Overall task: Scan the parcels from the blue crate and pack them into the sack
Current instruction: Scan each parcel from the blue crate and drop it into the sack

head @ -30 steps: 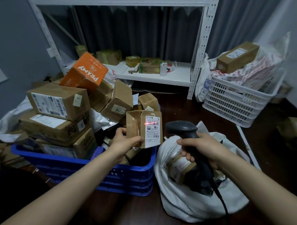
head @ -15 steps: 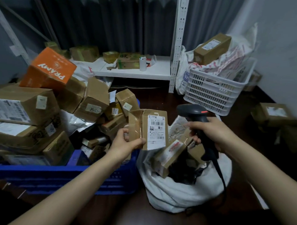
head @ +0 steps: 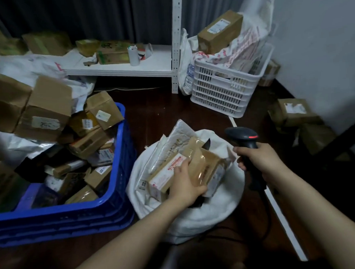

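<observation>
Over the white sack (head: 215, 209), fingers of my left hand (head: 184, 184) grasp a taped parcel (head: 206, 165); my right hand (head: 258, 157) grips the scanner (head: 243, 136). I'd lay it flat, then release.

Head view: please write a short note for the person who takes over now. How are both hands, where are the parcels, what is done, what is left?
Left hand: grips a brown taped parcel, low in the mouth of the white sack.
Right hand: grips the scanner beside the sack, red light on.
Done: other parcels lie in the sack.
Left: release this parcel; the blue crate holds many boxes to scan and pack.
</observation>
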